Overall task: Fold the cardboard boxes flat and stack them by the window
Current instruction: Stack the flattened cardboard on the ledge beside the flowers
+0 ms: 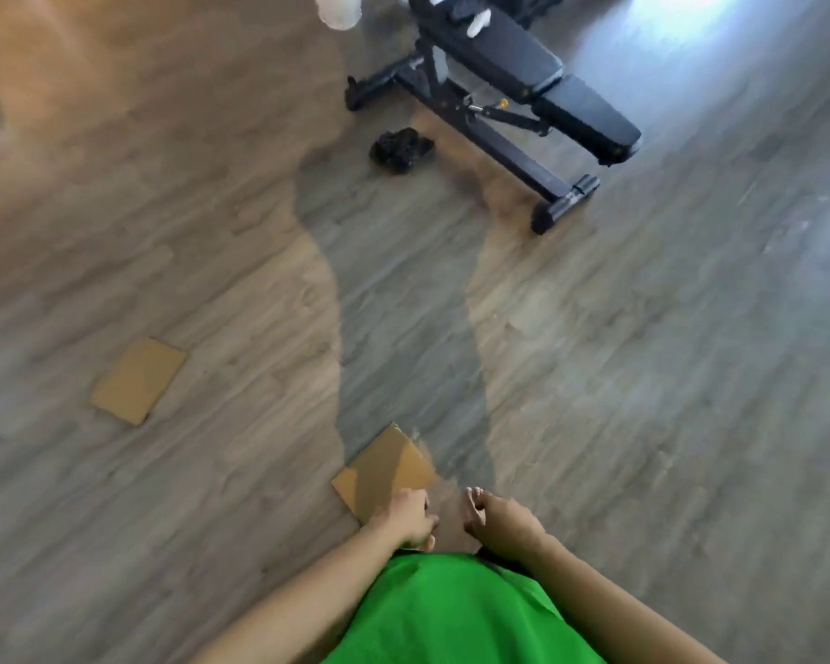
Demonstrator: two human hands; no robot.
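Note:
A flat brown cardboard piece (pixel 384 464) sits just ahead of my left hand (pixel 406 517). Its near corner is hidden under that hand, whose curled fingers appear to grip it. My right hand (pixel 499 519) hangs beside it at waist height, fingers loosely curled and holding nothing. A second flat cardboard piece (pixel 137 381) lies alone on the wood floor to the left. No window is in view, only bright light on the floor at the top right.
A black weight bench (pixel 513 83) stands on the floor ahead to the right. A crumpled black item (pixel 401 148) lies next to its frame. A white object (pixel 339 9) is at the top edge. My shadow runs up the middle of the floor.

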